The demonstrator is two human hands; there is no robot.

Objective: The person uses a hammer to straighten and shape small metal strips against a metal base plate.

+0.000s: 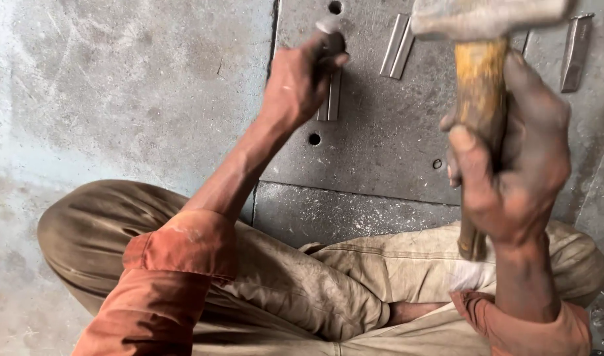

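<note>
My left hand is closed around a dark metal chisel, held upright over a short grey metal strip lying on a thick steel plate. My right hand grips the worn wooden handle of a hammer, raised close to the camera. The hammer's grey steel head is blurred at the top edge. I sit cross-legged in khaki trousers with rust-orange sleeves.
The plate has round holes and lies on a concrete floor. Another pair of metal strips rests on the plate, and a flat grey bar lies at the upper right. Metal filings dust the lower slab.
</note>
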